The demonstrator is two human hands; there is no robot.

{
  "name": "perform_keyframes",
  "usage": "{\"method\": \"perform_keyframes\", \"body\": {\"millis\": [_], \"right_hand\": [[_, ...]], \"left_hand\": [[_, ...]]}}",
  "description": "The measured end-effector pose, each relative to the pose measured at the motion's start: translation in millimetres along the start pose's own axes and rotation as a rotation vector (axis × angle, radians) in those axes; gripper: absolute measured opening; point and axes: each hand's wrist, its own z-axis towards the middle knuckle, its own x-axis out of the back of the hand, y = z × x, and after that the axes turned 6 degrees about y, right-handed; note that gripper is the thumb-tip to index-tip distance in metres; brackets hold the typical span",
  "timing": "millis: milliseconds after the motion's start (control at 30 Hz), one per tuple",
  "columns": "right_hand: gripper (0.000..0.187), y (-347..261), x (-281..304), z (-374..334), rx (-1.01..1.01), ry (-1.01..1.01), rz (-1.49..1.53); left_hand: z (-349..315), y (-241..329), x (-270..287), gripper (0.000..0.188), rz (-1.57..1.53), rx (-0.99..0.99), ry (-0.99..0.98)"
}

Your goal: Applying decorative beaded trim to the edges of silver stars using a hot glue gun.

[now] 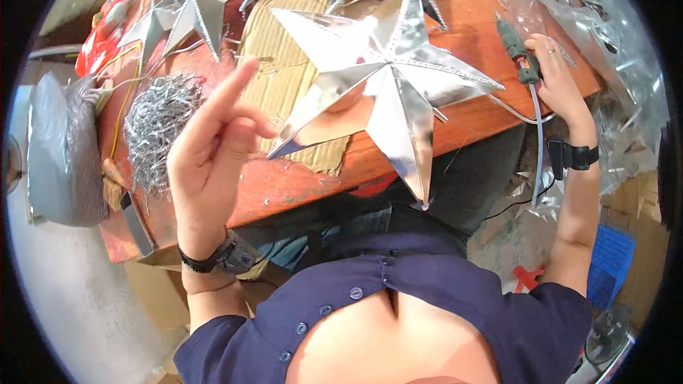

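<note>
A large shiny silver star lies at the middle of the table, its lowest point jutting past the front edge. To its left, my left hand is raised with the index finger stretched out and the other fingers loosely bent; I see nothing held in it. At the right edge of the table, my right hand is closed at the side of a green hot glue gun, whose grip the hand hides. A long pale glue stick sticks out of the gun's rear, toward me.
Several more silver stars crowd the far side of the wooden table. Corrugated cardboard lies under the middle star. A tangled bundle of silver ties sits by my left hand, near a flat blade. Clear plastic wrap heaps up at right.
</note>
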Motion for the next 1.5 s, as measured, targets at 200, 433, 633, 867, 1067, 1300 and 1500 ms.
{"method": "perform_keyframes", "body": {"millis": [200,433,633,867,1067,1300,1500], "right_hand": [[0.053,-12.0,-2.2,31.2,0.059,-0.055,-0.023],[0.061,-32.3,23.9,29.6,0.172,-0.093,-0.256],[0.043,-117.5,86.1,41.6,-0.097,-0.004,0.371],[0.067,-278.2,85.0,45.8,-0.326,-0.259,2.023],[0.047,-302.1,97.6,34.6,-0.364,-0.468,2.094],[0.024,-292.0,122.3,16.5,-0.320,-0.506,1.666],[0.018,-264.8,137.4,-7.8,-0.035,-0.351,1.328]], "left_hand": [[-0.8,12.1,-17.9,0.052,-0.266,0.053,-0.029],[8.3,28.0,-23.6,0.081,-0.383,0.157,0.000],[13.4,50.7,-32.5,0.095,-0.474,0.040,0.003],[4.8,82.9,-43.7,0.104,-0.563,-0.133,-0.150],[-19.0,95.3,-28.1,0.104,-0.674,-0.141,-0.100],[-31.5,100.4,-12.7,0.093,-0.648,-0.082,-0.054],[-34.8,85.8,-12.2,0.053,-0.129,-0.238,-0.242]]}}
